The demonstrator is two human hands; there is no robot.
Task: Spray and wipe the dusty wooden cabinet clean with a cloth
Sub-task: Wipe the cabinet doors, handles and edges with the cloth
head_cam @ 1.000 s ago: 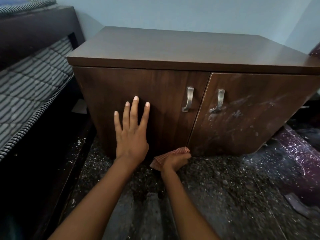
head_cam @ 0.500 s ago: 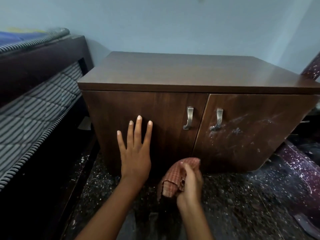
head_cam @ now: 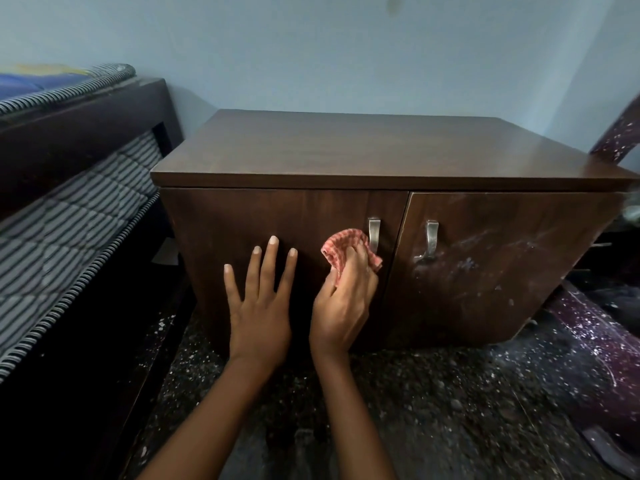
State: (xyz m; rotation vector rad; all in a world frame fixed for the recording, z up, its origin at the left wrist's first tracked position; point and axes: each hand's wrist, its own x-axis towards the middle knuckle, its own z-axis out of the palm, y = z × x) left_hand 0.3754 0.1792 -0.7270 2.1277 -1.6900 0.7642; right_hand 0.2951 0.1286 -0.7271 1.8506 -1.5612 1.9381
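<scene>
Gripping checkered cloth [head_cam: 341, 249], right hand [head_cam: 343, 299] rubs woodgrain cabinet [head_cam: 346, 161]

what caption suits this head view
Right hand presses red checked cloth to left door of dark brown wooden cabinet, left hand flat beside

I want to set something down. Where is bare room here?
The cabinet top is bare, from front edge to wall. The left door is crowded: left hand flat on it, right hand pressing the cloth beside the handle.

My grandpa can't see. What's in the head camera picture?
A right hand presses a red checked cloth on a cabinet's left door beside its handle. The left hand lies flat on that door. The right door looks dusty.
</scene>
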